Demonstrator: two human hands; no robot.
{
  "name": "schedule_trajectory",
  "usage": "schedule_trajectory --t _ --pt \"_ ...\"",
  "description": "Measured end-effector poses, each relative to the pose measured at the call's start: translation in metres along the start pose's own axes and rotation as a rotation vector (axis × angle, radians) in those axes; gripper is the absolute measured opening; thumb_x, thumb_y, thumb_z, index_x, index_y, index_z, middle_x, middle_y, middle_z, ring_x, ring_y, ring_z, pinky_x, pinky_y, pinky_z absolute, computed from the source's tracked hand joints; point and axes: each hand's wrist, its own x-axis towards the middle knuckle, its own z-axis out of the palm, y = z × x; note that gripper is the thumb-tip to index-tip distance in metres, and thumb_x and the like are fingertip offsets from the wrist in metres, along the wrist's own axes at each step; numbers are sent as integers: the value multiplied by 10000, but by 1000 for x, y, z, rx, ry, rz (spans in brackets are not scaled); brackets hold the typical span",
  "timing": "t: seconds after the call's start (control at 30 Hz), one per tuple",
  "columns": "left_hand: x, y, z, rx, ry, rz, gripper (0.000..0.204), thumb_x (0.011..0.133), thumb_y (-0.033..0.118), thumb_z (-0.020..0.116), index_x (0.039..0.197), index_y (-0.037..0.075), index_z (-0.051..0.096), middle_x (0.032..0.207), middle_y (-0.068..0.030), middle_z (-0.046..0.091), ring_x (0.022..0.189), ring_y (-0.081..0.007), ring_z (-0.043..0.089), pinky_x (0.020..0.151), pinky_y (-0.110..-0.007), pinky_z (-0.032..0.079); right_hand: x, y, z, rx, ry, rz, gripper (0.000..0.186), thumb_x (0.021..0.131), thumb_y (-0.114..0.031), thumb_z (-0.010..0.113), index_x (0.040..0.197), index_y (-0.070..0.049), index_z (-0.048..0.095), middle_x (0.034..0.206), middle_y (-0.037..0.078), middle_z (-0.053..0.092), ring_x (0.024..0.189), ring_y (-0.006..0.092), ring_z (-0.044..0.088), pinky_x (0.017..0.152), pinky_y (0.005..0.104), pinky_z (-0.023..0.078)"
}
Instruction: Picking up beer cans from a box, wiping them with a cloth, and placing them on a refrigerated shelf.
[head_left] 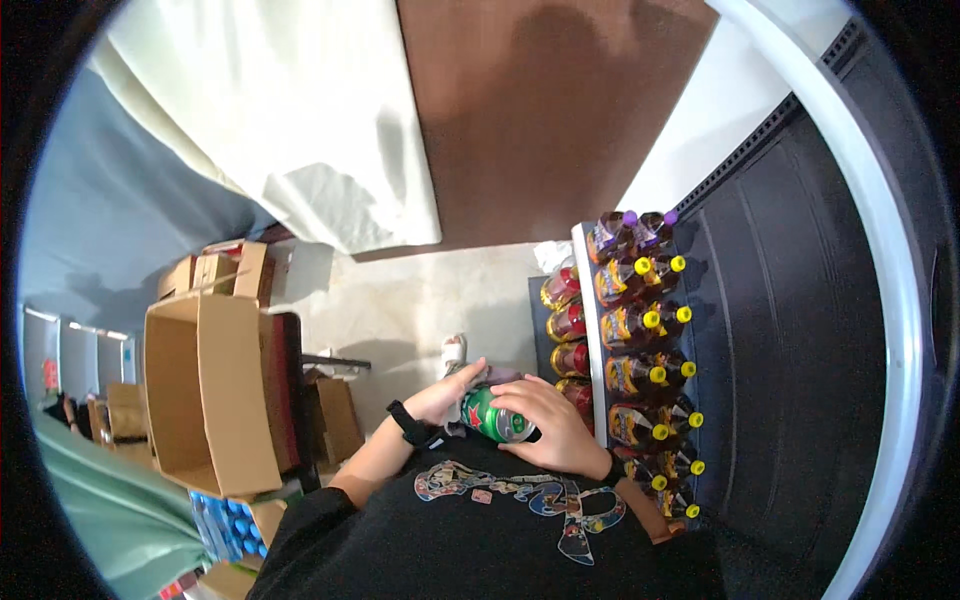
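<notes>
In front of my chest a green drink can [485,411] with a red star is held between both hands, its silver top tilted toward me. My left hand [446,396] is closed against the can's left side, its fingers mostly hidden. Over the can's right side and top edge my right hand [548,424] curls, closed on it. A greyish-purple piece of cloth [497,376] shows between the hands, beyond the can, and I cannot tell which hand holds it.
To my right, a shelf carries rows of dark drink bottles [627,328] with yellow and purple caps; red bottles [568,322] stand below. An open cardboard box [238,395] is on my left, near blue-capped bottles [238,525]. A white curtain [300,120] hangs ahead beside a brown panel [540,120].
</notes>
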Motion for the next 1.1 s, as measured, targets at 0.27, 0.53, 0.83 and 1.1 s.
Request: schedule_trajectory --t 0.27,0.53,0.83,1.1 --pt "8 63 -64 -256 -189 330 466 957 469 400 1208 105 548 1153 -18 602 1067 -136 548 944 -317 413 113 -1 13 -154 150 14 549 609 -133 793 1089 -73 532 1194 111 546 1096 336 515 930 449 401" --pt "-34 96 -114 -218 260 700 587 921 530 456 1039 -18 633 860 -18 612 795 -90 524 708 -276 443 214 1 54 -232 -145 -102 609 604 -184 809 1124 -77 510 1204 125 540 1091 346 506 930 448 396" --pt "-69 131 -180 -163 593 839 448 971 345 453 1082 -51 631 1022 -82 657 905 -102 588 810 -243 474 295 -5 103 -210 -294 -440 575 630 -138 775 1133 -83 502 1205 131 525 1100 345 493 929 445 388" --pt "-77 109 -207 -148 1014 571 482 925 399 536 883 -62 668 788 -40 642 709 -81 548 633 -258 468 332 1 118 -49 -475 -510 549 639 -171 789 1105 -67 518 1176 145 540 1077 334 528 906 395 434"
